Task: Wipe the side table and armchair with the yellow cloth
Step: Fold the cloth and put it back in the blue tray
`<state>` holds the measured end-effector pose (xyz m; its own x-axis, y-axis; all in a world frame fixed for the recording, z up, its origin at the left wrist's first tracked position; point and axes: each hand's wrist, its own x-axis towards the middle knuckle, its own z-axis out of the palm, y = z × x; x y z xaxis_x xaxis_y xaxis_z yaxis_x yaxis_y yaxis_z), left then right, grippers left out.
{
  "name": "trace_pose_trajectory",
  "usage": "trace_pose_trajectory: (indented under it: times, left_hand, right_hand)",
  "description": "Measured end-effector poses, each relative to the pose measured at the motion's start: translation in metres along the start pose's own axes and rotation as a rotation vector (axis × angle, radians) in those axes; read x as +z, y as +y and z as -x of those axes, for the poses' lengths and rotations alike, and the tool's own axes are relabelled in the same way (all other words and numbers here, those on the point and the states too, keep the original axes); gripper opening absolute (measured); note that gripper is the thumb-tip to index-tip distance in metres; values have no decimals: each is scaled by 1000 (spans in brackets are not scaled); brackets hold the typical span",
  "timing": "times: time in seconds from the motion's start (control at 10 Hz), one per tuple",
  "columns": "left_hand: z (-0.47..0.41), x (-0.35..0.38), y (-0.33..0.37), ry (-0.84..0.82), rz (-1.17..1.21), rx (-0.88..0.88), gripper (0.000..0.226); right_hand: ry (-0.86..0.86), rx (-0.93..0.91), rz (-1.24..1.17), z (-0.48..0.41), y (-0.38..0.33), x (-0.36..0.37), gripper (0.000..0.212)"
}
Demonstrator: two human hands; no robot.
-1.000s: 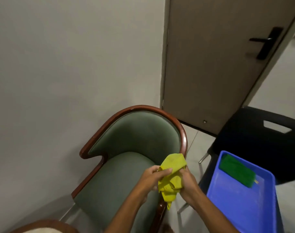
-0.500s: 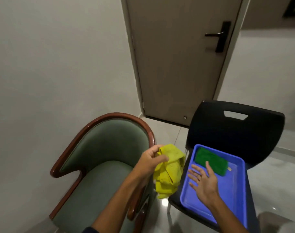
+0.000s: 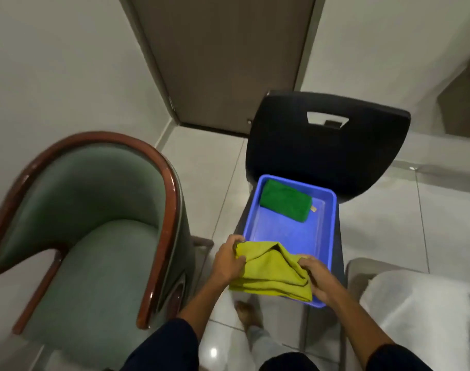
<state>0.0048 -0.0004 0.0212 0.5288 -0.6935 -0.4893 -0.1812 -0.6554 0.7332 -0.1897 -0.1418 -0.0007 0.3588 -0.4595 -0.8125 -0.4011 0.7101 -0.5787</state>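
your right hand (image 3: 318, 277) has rejoined your left hand (image 3: 228, 263); both now clutch the yellow cloth (image 3: 272, 271) over the blue tray (image 3: 329, 231), lower centre, suggesting wiping is over.

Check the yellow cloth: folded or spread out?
Folded. The yellow cloth is doubled into stacked layers with creases on top, held by the left hand and right hand over the blue tray's near end.
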Motion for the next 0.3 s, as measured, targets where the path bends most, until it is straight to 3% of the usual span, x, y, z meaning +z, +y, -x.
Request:
trace_pose_trajectory:
  times: [0.1, 0.2, 0.3]
  left_hand:
    - [-22, 35, -10, 0, -56, 19, 39]
    - [-35, 48, -4, -113, -133, -37, 40]
    - [-38, 48, -8, -187, -367, -4, 43]
  right_hand:
    - [282, -199, 330, -23, 8, -18, 36]
    - [315, -319, 669, -60, 27, -36, 34]
    - [310, -93, 1105, -83, 41, -52, 31]
